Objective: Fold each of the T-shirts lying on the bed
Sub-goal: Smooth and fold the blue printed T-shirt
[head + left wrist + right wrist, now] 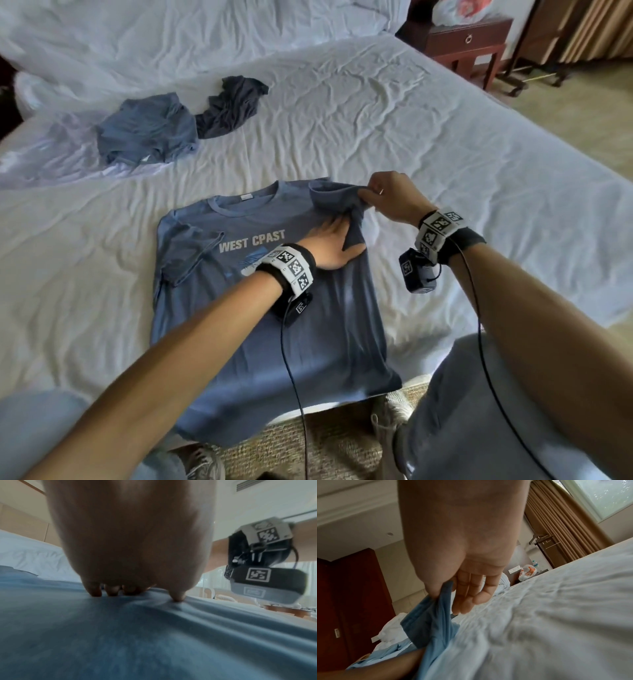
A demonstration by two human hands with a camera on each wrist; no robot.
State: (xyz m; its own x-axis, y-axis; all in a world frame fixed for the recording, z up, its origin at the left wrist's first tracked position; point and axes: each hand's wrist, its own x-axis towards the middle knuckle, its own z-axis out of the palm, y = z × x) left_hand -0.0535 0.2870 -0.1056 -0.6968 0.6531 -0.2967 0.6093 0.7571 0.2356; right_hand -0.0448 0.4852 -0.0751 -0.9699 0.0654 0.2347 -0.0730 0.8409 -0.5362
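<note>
A blue T-shirt (274, 329) printed WEST CPAST lies face up at the near edge of the bed, its hem hanging over the edge. Its left sleeve is folded in onto the chest. My left hand (329, 243) lies flat with straight fingers on the chest, fingertips (96, 592) pressing the cloth. My right hand (383, 195) pinches the right sleeve (429, 618) between thumb and forefinger and holds it lifted over the left hand. A second blue T-shirt (147, 132) and a dark grey one (229, 106) lie crumpled at the far left.
White rumpled bed sheet (428, 137) stretches to the right and beyond. A dark wooden nightstand (469, 41) stands past the bed's far right corner, curtains (559, 524) behind. My knees and shoes are at the bed's near edge over carpet (342, 445).
</note>
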